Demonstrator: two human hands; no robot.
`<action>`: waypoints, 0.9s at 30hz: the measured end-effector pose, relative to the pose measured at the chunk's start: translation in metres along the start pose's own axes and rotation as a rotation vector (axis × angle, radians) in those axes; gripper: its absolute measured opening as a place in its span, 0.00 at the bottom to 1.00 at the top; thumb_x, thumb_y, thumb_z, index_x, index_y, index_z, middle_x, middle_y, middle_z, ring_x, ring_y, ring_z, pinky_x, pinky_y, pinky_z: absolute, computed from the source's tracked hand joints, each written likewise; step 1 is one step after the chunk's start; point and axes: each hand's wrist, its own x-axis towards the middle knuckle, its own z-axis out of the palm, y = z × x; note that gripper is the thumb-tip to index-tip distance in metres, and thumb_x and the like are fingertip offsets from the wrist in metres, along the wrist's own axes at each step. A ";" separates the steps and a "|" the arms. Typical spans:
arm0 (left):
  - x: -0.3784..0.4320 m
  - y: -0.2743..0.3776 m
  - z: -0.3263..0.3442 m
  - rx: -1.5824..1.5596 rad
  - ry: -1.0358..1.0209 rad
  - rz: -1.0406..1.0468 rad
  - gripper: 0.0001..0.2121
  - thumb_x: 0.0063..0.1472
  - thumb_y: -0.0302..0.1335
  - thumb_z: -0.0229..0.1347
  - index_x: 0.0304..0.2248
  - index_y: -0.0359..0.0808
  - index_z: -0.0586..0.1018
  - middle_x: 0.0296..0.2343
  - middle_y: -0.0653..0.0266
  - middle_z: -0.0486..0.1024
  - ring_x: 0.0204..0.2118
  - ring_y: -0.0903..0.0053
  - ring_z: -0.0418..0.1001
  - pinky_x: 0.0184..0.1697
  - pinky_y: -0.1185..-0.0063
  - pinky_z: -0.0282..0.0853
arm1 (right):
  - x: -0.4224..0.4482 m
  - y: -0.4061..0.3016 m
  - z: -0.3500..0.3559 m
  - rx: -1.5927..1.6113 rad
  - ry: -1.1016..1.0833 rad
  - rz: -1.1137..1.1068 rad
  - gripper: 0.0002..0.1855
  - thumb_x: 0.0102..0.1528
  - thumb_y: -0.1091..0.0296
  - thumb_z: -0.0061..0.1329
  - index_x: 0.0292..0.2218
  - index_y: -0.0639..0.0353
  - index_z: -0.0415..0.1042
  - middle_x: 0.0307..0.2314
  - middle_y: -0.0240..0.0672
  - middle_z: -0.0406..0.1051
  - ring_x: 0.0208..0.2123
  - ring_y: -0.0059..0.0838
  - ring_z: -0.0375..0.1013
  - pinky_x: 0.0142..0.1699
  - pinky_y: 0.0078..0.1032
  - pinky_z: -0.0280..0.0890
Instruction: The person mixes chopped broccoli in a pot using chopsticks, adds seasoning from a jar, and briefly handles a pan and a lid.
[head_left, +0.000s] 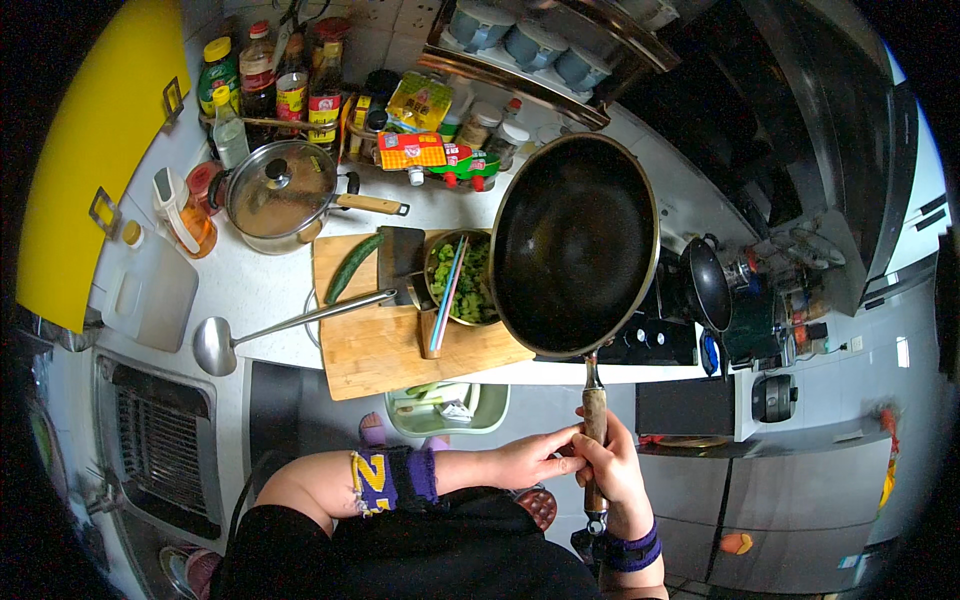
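Note:
In the head view my right hand (616, 459) is closed round the wooden handle of a black wok (576, 244), its dark inside showing. My left hand (546, 456) touches the same handle and my right fingers from the left; whether it grips is hard to tell. Left of the wok, partly behind its rim, a metal bowl of chopped green vegetables (474, 279) stands on a wooden cutting board (382, 352), with chopsticks (452, 283) across it. A cleaver (400, 259) and a cucumber (355, 268) lie on the board. A steel ladle (216, 346) rests with its handle over the board.
A glass-lidded pot (279, 196), an oil jug (187, 217) and a plastic canister (150, 285) stand on the left counter beside the sink (156, 442). Sauce bottles line the back. The gas stove (645, 343) is at the right; a green basin (491, 411) sits below the board.

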 end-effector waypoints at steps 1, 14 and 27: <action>0.000 -0.001 0.000 0.019 0.001 0.006 0.22 0.61 0.30 0.45 0.52 0.31 0.54 0.38 0.62 0.66 0.42 0.80 0.63 0.45 0.81 0.60 | 0.000 0.001 -0.001 -0.007 0.004 0.001 0.19 0.49 0.76 0.42 0.44 0.69 0.58 0.23 0.31 0.65 0.17 0.15 0.61 0.19 0.12 0.56; -0.002 0.004 0.003 0.043 0.030 -0.022 0.23 0.60 0.32 0.45 0.51 0.32 0.55 0.39 0.58 0.67 0.43 0.76 0.64 0.46 0.79 0.59 | -0.003 -0.005 -0.001 -0.110 0.047 0.046 0.18 0.49 0.76 0.43 0.44 0.68 0.59 0.25 0.30 0.65 0.20 0.14 0.62 0.22 0.11 0.57; 0.003 0.003 -0.005 0.023 -0.029 -0.050 0.21 0.61 0.32 0.45 0.50 0.32 0.56 0.38 0.60 0.67 0.43 0.76 0.65 0.46 0.79 0.60 | 0.001 -0.005 -0.002 -0.082 0.008 -0.042 0.19 0.50 0.75 0.43 0.44 0.68 0.58 0.23 0.31 0.65 0.14 0.14 0.60 0.17 0.13 0.56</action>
